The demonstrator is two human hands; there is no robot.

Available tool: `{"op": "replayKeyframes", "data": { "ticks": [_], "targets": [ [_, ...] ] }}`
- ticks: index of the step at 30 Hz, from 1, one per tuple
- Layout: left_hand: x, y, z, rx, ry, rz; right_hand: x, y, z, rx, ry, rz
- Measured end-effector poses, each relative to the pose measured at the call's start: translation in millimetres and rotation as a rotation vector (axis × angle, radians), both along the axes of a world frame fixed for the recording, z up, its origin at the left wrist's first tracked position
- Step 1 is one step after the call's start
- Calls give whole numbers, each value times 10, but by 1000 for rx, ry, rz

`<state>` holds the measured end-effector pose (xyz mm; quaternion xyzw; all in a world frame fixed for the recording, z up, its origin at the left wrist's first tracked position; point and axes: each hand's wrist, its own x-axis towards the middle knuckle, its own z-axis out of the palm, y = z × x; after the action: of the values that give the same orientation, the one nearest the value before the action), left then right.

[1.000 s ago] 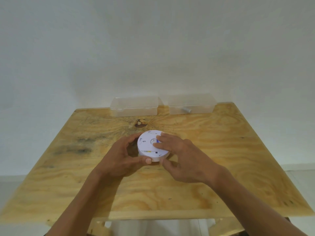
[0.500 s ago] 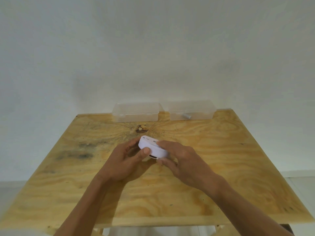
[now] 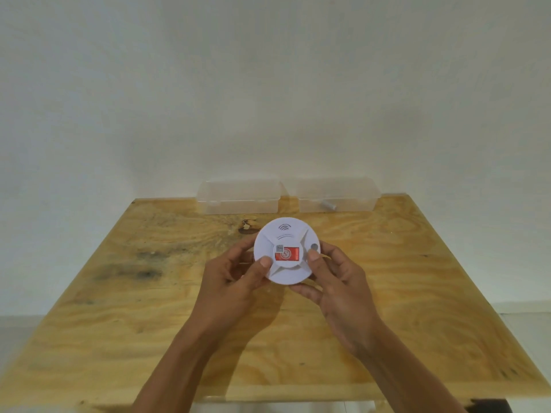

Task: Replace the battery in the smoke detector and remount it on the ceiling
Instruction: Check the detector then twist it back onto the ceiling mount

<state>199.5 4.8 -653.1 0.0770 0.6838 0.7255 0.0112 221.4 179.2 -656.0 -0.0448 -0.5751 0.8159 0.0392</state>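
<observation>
Both hands are closed on the smoke detector: my left hand grips its left edge with the thumb pressed on the front face, and my right hand grips the right edge, its thumb lying just under the small grey button. I hold the detector lifted above the wooden table, tilted so its round face looks at me.

This is different from one second ago, when the detector lay near the table with its back side up, showing the small markings there. Half a second ago I was turning it, and only its edge was visible. Now the front is turned to me: raised ribs in the form of a cross, a red label in the middle, and a printed wave sign near the upper edge.

At the far edge of the table the two clear plastic boxes stand side by side as before. In the right box lies a small grey cylinder, perhaps a battery, but it is too blurred to be sure.
</observation>
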Motion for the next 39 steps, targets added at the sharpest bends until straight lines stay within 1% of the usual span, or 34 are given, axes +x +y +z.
{"op": "replayKeyframes", "data": {
  "ticks": [2,4,23,39],
  "targets": [
    [5,35,12,36,-18,26,-2,8,-11,70,-1,-33],
    [7,64,15,50,-30,41,-20,25,-4,99,-15,-59],
    [0,220,85,96,-56,30,-67,146,97,7,-95,-97],
    [13,224,106,107,-42,30,-55,125,134,17,-98,-142]
  ]
}}
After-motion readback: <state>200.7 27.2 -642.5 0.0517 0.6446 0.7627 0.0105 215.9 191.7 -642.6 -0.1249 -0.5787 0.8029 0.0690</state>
